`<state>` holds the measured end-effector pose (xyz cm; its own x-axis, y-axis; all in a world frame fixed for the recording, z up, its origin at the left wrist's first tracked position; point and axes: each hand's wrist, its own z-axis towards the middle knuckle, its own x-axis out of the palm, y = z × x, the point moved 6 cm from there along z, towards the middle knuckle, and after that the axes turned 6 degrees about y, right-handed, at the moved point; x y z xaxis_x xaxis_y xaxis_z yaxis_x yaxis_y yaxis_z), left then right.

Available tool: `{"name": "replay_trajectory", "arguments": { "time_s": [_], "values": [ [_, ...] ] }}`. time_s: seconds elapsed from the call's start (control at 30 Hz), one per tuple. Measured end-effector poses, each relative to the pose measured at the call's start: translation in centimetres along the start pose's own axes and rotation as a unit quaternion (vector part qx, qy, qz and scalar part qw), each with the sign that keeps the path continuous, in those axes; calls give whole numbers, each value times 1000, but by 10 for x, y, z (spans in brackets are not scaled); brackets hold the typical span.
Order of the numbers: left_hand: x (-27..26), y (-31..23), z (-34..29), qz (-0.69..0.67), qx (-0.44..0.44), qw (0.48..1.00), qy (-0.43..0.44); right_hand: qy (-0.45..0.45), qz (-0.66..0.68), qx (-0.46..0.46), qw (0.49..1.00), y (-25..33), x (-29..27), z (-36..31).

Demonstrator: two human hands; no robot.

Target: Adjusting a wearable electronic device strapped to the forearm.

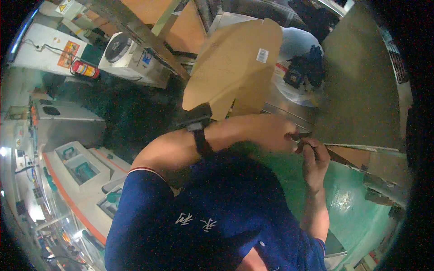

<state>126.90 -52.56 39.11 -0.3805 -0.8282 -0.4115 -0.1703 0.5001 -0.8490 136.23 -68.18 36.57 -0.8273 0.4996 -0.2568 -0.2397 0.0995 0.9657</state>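
- Meeting over the green desk (357, 212), both hands pinch a small dark object (302, 137); what it is cannot be told at this size.
- Left hand (266, 131): forearm crosses the chest, wrist strapped with a black device (197, 121), fingers closed on the object.
- Right hand (315, 156): raised from below, fingertips narrowed onto the same piece.
- Progress: probably mid-handling; the brown cardboard flaps (235, 67) behind stand open, nothing visibly finished.
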Motion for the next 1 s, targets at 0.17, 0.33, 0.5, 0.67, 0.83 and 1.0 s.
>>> {"name": "replay_trajectory", "arguments": {
  "time_s": [0.17,0.33,0.5,0.67,0.83,1.0],
  "values": [
    [-38,19,54,-477,0,871,-114,-81,-119,-198,969,98,18,6],
    [-65,10,91,-549,76,820,-145,15,-115,-275,955,117,50,9],
    [-72,-11,122,-511,23,836,-199,40,-81,-195,977,105,77,19],
    [-68,-30,155,-503,19,846,-173,-117,-121,-206,964,84,57,14],
    [-63,-33,179,-509,8,844,-168,-141,-144,-138,970,69,47,8],
    [-46,-38,195,-457,8,876,-156,-119,-29,-29,992,55,33,6]
  ]
}}
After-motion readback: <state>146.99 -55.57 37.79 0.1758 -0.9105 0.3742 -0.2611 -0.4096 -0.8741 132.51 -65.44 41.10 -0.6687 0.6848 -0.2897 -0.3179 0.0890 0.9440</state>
